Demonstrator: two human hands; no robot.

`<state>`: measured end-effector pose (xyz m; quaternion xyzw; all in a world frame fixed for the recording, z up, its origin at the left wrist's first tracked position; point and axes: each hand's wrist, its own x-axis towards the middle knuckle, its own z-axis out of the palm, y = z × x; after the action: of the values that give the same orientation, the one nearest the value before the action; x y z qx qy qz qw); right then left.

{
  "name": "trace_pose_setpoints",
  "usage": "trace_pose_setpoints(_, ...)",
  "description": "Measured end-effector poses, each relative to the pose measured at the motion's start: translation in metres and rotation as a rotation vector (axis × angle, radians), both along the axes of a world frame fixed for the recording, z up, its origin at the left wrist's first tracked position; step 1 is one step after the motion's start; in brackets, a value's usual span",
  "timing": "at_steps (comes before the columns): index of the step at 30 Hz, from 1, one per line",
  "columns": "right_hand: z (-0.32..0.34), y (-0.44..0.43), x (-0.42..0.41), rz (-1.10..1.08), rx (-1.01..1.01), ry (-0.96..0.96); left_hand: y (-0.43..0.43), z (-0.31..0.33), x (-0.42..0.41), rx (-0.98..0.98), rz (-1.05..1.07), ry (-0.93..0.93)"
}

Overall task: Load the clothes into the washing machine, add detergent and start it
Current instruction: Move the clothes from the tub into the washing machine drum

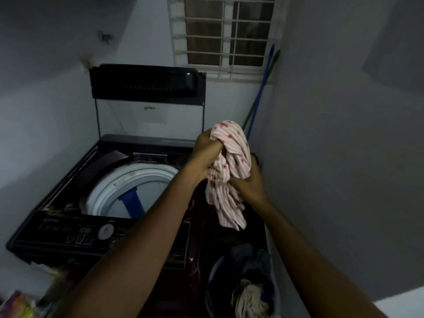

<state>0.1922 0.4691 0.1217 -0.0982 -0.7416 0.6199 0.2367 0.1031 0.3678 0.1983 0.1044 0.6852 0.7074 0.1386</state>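
I am holding the bunched pink-and-white striped cloth garment (229, 171) with both hands' fingers curled round it, left hand (206, 154) high and nearer the open white round drum (128, 191), which is lying down and to the left, right hand (250, 182) lower.

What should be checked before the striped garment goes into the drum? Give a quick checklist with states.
1. Washing machine lid raised clear of the opening: ok.
2. Drum opening unobstructed: ok.
3. Left hand gripping the pink striped garment: ok.
4. Right hand gripping it too: ok.
5. Garment above the drum: not ok, it hangs to the right, beside the machine.
6. More clothes waiting in the laundry basket: ok.
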Motion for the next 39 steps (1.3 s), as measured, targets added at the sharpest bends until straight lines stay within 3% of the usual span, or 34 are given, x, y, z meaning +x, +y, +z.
trace_pose_setpoints(3, 0.009, -0.009, -0.030, -0.087, -0.078, 0.037, -0.032, 0.000, -0.018, 0.061, -0.146, 0.082)
trace_pose_setpoints(7, 0.017, -0.033, -0.079, -0.095, -0.121, 0.024, -0.074, -0.018, -0.050, -0.020, -0.185, 0.110)
trace_pose_setpoints(10, 0.013, -0.068, -0.116, -0.090, -0.126, -0.014, -0.109, -0.037, -0.083, -0.032, -0.144, 0.053)
trace_pose_setpoints(18, -0.037, -0.166, -0.194, -0.134, 0.088, -0.139, -0.197, -0.104, -0.171, -0.001, 0.016, -0.179)
trace_pose_setpoints(23, -0.073, -0.203, -0.202, -0.184, 0.024, -0.145, -0.221, -0.149, -0.198, -0.025, 0.066, -0.234)
trace_pose_setpoints(27, -0.091, -0.214, -0.212, -0.177, 0.204, -0.322, -0.228, -0.186, -0.226, -0.260, 0.021, -0.076)
trace_pose_setpoints(30, -0.101, -0.202, -0.230, 0.000, 0.529, -0.565, -0.235, -0.213, -0.249, -0.744, -0.167, 0.064)
trace_pose_setpoints(32, -0.102, -0.195, -0.236, 0.121, 0.595, -0.722, -0.249, -0.227, -0.257, -1.061, -0.292, 0.104)
trace_pose_setpoints(33, -0.103, -0.192, -0.238, 0.142, 0.591, -0.789, -0.254, -0.234, -0.260, -1.126, -0.341, 0.112)
trace_pose_setpoints(39, -0.118, -0.187, -0.232, 0.128, 0.640, -0.867, -0.259, -0.240, -0.249, -0.915, -0.427, 0.139)
